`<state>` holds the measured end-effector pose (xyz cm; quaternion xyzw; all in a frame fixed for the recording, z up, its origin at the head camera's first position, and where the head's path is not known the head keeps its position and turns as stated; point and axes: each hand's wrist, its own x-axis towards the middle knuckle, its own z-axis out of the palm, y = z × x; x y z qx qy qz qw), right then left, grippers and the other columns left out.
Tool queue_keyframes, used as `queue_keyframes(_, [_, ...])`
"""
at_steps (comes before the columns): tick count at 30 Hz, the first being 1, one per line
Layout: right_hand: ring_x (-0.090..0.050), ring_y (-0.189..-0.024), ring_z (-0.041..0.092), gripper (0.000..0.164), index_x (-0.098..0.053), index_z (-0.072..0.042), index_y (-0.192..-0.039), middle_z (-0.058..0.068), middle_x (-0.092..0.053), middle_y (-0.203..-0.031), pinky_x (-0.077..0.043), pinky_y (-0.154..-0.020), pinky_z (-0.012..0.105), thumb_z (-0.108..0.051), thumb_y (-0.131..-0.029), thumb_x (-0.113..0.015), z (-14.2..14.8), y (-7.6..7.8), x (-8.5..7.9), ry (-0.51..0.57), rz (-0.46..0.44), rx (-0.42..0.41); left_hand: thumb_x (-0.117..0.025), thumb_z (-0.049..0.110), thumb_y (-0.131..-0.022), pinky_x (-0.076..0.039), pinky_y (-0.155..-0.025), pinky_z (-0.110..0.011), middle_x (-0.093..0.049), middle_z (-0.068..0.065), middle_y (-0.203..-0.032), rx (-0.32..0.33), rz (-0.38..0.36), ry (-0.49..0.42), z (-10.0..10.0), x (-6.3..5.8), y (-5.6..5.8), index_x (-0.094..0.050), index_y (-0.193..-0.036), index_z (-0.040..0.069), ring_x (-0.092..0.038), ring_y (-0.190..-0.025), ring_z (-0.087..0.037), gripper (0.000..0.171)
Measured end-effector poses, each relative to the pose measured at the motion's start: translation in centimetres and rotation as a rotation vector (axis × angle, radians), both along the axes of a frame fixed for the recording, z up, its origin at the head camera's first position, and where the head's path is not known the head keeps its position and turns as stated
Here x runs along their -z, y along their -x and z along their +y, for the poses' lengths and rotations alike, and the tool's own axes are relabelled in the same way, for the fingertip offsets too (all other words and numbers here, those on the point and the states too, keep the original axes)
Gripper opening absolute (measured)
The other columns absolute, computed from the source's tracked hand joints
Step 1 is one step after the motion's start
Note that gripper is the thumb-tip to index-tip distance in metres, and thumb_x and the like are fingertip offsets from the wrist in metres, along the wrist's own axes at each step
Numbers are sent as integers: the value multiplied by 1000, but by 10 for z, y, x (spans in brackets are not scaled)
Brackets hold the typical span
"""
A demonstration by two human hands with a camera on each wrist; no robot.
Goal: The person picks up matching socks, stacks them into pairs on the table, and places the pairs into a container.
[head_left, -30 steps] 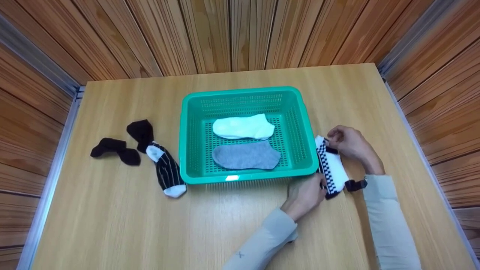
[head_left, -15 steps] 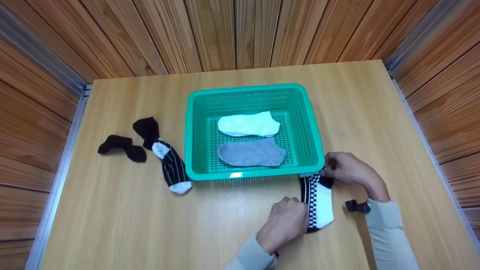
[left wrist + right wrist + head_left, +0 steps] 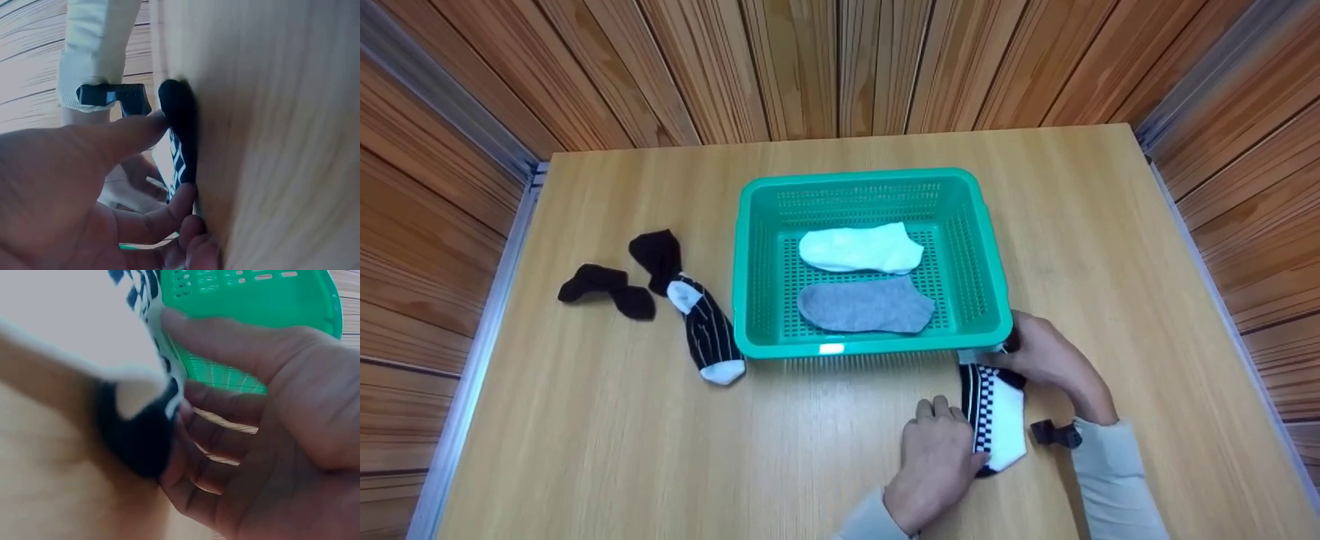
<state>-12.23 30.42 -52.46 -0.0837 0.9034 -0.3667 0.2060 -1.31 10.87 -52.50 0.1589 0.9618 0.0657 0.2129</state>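
Observation:
A white sock (image 3: pixel 1006 424) with a black-and-white checkered band and black heel and toe lies flat in front of the basket's right corner. My left hand (image 3: pixel 936 454) is at its toe end; in the left wrist view the thumb touches the black toe (image 3: pixel 181 109) and the fingers bend in along the sock's edge. At the cuff end my right hand (image 3: pixel 1054 360) pinches the sock between thumb and fingers, as the right wrist view shows beside the black heel (image 3: pixel 140 444). The basket rim partly covers the cuff in the head view.
A green basket (image 3: pixel 874 351) holds a white sock (image 3: pixel 861 248) and a grey sock (image 3: pixel 866 304). Left of it lie a black striped sock (image 3: pixel 709 330) with white ends and two black socks (image 3: pixel 656 259). Wood-panelled walls (image 3: pixel 802 67) enclose the table.
The checkered sock has been drawn toward the person and straightened, from the basket's right side to its front right corner. Both hands came nearer with it; the left hand's fingers have since spread forward.

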Motion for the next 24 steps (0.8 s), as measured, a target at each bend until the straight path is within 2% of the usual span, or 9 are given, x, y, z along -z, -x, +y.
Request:
queue_keyframes(3, [-65, -109, 28, 57, -58, -10, -142, 12, -70, -121, -54, -98, 48, -14, -90, -81, 1, -6, -1, -45, -13, -1, -75, 61, -90, -44, -56, -26, -60, -1, -102, -13, -44, -46, -7, -3, 2, -73, -121, 13, -50, -85, -13, 57])
queue_keyframes(6, [-62, -97, 24, 50, -61, -6, -136, 11, -68, -110, -51, -83, 34, -17, -91, -81, 3, -13, -5, -84, -45, -32, -81, 47, -90, -45, -58, -25, -59, -1, -99, -51, -105, -122, -19, -5, 4, -74, -114, 11, -49, -84, -13, 43])
queue_keyframes(10, [-62, -97, 21, 49, -62, -3, -135, 9, -69, -112, -50, -81, 27, -19, -92, -80, 6, -23, -11, -70, -124, -93, -81, 26, -90, -43, -60, -23, -60, 3, -85, -81, -154, -244, -42, -7, 6, -73, -98, 13, -50, -74, -10, 17])
queue_keyframes(12, [-63, -96, 20, 48, -63, -2, -133, 9, -70, -111, -51, -79, 25, -20, -92, -80, 5, -28, -13, -41, -155, -127, -80, 17, -89, -41, -60, -21, -61, 5, -79, -76, -152, -337, -55, -8, 7, -71, -92, 15, -49, -70, -8, 10])
queue_keyframes(17, [-67, -92, 12, 37, -65, -2, -126, 8, -73, -106, -52, -77, 22, -26, -98, -74, -3, -39, -16, 105, -210, -207, -77, 7, -87, -46, -65, -18, -70, 3, -86, -112, -197, -635, -91, -11, 8, -65, -91, 17, -55, -73, -3, 16])
queue_keyframes(20, [-67, -90, 7, 25, -68, -7, -119, 7, -74, -104, -52, -78, 22, -26, -103, -68, -13, -45, -15, 203, -225, -225, -75, 7, -91, -53, -74, -20, -77, -2, -96, -181, -242, -794, -111, -11, 10, -63, -95, 17, -65, -82, -5, 16])
queue_keyframes(24, [-66, -89, 6, 18, -73, -11, -113, 7, -76, -102, -51, -80, 21, -25, -106, -63, -28, -54, -11, 288, -221, -212, -75, 13, -96, -53, -88, -26, -80, -4, -100, -290, -248, -950, -135, -8, 12, -63, -105, 16, -73, -92, -13, 15])
